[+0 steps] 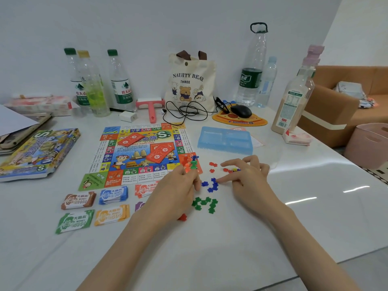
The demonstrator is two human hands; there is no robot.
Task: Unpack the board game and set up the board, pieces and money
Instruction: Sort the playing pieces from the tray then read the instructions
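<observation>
Blue houses (212, 184): scattered on the bench (231, 244) between the hands, touched at the fingertips by the spread, empty right hand (249, 175), the nearer one. Left hand (178, 192): fingers curled beside the pawns (191, 163) on the board (142, 152) corner; whether anything is held cannot be told.

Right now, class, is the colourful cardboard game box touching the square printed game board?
Apart: head view shows bare white table between game box and game board.
</observation>
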